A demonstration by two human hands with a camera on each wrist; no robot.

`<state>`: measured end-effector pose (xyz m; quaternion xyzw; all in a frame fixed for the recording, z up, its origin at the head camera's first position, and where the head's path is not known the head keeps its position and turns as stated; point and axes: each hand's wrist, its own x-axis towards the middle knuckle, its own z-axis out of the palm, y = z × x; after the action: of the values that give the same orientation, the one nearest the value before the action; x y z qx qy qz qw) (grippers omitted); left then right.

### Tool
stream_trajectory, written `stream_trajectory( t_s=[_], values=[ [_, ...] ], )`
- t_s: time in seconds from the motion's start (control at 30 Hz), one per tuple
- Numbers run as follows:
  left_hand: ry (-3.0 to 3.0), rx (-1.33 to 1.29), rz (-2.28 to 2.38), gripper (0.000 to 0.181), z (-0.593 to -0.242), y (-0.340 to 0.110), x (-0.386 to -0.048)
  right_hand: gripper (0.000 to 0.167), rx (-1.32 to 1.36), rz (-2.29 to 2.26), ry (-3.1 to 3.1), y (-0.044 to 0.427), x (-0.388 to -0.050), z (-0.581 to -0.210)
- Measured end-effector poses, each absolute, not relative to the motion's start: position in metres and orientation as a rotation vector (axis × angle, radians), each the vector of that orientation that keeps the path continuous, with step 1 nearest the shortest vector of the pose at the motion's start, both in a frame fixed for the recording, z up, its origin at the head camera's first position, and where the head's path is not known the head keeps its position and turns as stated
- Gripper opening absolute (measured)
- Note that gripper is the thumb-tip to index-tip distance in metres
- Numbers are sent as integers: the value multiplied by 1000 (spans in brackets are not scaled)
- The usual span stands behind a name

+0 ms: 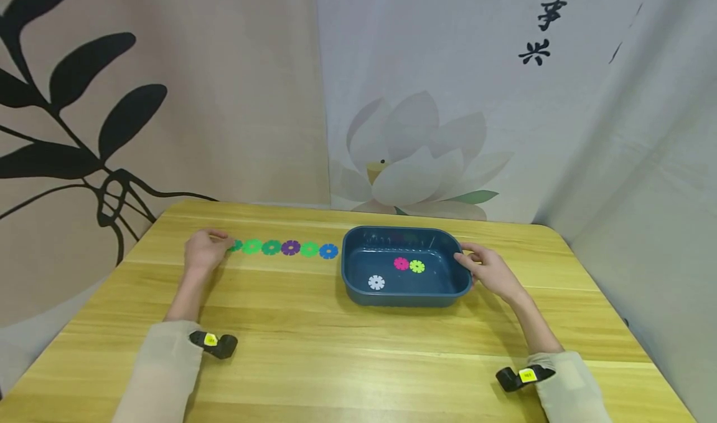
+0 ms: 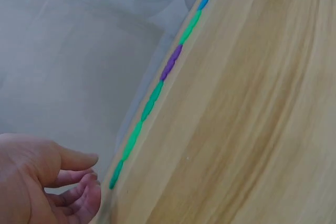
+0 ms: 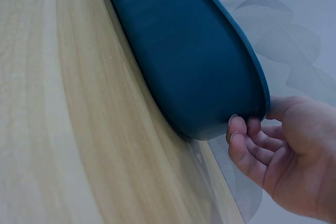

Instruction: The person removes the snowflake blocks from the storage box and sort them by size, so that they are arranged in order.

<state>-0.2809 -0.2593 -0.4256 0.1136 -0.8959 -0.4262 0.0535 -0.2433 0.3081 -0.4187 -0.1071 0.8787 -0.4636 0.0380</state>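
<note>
A row of flower-shaped plastic discs lies flat on the table, edge to edge: blue (image 1: 328, 251), light green (image 1: 309, 249), purple (image 1: 290, 247), then several greens towards the left. My left hand (image 1: 206, 249) is at the row's left end, partly covering the last teal disc (image 1: 238, 246) in the head view. In the left wrist view a small gap parts its loosely bent fingers (image 2: 86, 195) from that disc (image 2: 116, 174). My right hand (image 1: 488, 270) grips the right end of a dark blue basin (image 1: 406, 300), thumb over the rim and fingers (image 3: 247, 153) against the outside wall.
Inside the basin lie a pink disc (image 1: 401, 264), a yellow-green disc (image 1: 417, 266) touching it, and a white disc (image 1: 376, 282) nearer the front. The wooden table (image 1: 347, 361) ends at printed curtains (image 1: 252, 99) behind.
</note>
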Motion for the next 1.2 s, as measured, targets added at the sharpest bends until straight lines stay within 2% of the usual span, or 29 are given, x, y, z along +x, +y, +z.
stream_trajectory(
  t_s=[0.67, 1.2],
  values=[
    [-2679, -61, -1477, 36, -391, -185, -270, 58, -325, -1415, 2701, 307, -242, -417],
    [-2687, -364, -1524, 23, -368, -86, -257, 58, -323, -1405, 2704, 307, -243, -417]
  ],
)
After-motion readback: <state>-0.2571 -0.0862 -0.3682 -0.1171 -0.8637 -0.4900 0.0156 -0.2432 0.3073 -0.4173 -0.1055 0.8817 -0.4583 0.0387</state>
